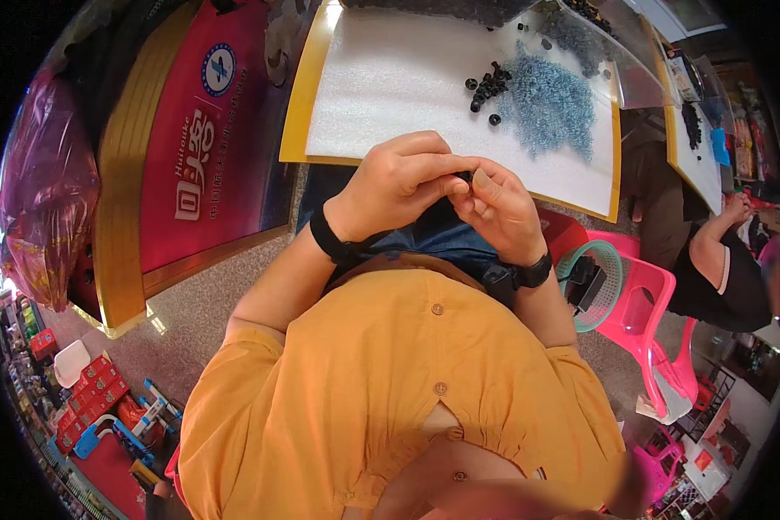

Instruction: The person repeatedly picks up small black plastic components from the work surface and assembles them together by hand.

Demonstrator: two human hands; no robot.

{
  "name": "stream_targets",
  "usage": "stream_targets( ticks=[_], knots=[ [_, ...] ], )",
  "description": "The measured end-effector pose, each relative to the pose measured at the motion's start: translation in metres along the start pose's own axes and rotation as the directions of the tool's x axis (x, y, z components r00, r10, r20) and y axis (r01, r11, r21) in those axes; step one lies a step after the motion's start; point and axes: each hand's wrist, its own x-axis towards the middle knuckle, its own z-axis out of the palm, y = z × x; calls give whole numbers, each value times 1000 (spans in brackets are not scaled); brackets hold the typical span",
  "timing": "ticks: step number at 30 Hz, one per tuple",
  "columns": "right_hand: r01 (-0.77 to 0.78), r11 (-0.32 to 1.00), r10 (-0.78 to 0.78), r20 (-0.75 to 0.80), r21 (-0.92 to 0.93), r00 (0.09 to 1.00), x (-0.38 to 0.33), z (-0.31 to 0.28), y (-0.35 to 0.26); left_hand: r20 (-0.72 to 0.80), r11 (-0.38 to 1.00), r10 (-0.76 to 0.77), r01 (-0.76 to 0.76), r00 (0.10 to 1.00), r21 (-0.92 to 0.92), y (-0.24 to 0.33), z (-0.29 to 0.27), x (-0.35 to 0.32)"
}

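Both hands meet in front of me, just over the near edge of the white-covered table (pixel 390 95). Between the fingertips is a small black part (pixel 465 176), mostly hidden, its kind not clear. My left hand (pixel 407 178) pinches it with thumb and forefinger. From the other side, the thumb and fingers of my right hand (pixel 501 208) close on the same part. Beyond them on the table lies a cluster of small round black pieces (pixel 490 85). Right beside it spreads a heap of tiny bluish translucent pieces (pixel 550 104).
A clear plastic bin (pixel 620 65) with dark pieces stands at the table's far right. A pink chair (pixel 637 303) holds a green basket (pixel 611 282) at my right. Another person (pixel 728 269) sits farther right by a second table (pixel 698 160). At left is a red panel (pixel 204 147).
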Motion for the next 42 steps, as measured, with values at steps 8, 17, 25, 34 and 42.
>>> stream_targets(
  ticks=[8,17,25,34,42],
  knots=[
    [40,999,-40,-2,24,999,-1,2,-6,29,889,-278,268,960,-372,2,8,-6],
    [-61,991,61,-4,-120,998,-2,5,-9,26,964,-180,182,983,-196,1,-3,-4],
    [19,1000,-19,19,11,1000,11,2,10,-50,967,-198,186,979,-171,-4,-1,-8],
    [78,995,-81,-41,-55,996,17,3,6,-108,952,-269,247,957,-180,-5,7,-9],
    [275,325,-727,-54,-905,684,36,12,-136,-114,902,-405,375,907,-215,-10,9,-14]
  ],
)
